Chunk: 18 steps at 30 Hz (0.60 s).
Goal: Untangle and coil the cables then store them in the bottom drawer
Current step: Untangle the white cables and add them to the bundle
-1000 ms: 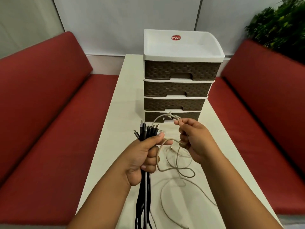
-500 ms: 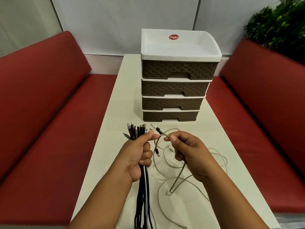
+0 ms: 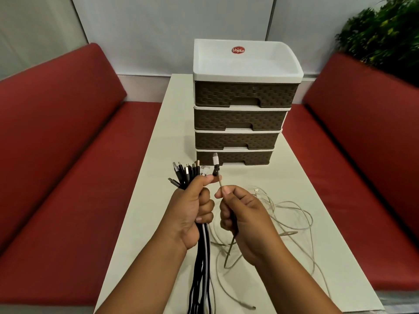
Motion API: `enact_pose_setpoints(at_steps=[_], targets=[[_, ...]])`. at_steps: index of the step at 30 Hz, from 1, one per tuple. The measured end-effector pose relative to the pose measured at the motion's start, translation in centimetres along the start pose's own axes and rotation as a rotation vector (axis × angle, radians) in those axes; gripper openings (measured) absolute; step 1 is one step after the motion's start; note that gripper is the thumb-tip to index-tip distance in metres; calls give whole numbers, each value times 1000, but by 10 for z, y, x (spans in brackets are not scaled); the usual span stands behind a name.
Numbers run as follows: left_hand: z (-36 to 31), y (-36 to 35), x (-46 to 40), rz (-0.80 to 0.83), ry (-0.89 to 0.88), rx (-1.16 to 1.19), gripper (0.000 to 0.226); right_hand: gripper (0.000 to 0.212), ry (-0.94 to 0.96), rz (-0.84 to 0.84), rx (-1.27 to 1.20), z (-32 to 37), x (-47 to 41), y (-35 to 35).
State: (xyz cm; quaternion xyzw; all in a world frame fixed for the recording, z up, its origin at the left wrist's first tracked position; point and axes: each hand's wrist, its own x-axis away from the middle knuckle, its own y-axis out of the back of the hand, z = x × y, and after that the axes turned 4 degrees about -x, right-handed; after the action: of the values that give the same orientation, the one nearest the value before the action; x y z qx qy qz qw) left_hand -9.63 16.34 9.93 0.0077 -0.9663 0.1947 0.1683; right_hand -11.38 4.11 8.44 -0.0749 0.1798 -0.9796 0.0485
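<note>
My left hand grips a bundle of mostly black cables, their plugs sticking up above my fist and the cords hanging down toward the near table edge. My right hand pinches a beige braided cable just below its plug, which points up next to the bundle's plugs. More pale cables lie in loose loops on the table to the right. The brown four-drawer unit stands beyond my hands; its bottom drawer looks closed.
The white table runs between two red benches. A green plant stands at the back right. The drawer unit has a white tray top with a red logo.
My right hand has moved left and lifted the beige cable's plug up beside the bundle. The loose pale cables have spread out on the table to the right.
</note>
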Motion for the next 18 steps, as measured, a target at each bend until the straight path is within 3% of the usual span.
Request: enact_pose_setpoints(at_steps=[9, 18], targets=[[2, -6, 10, 28, -25, -48, 16, 30, 22, 28, -5, 2, 14, -12], [9, -19, 23, -88, -134, -92, 15, 23, 237, 94, 360, 12, 34, -12]])
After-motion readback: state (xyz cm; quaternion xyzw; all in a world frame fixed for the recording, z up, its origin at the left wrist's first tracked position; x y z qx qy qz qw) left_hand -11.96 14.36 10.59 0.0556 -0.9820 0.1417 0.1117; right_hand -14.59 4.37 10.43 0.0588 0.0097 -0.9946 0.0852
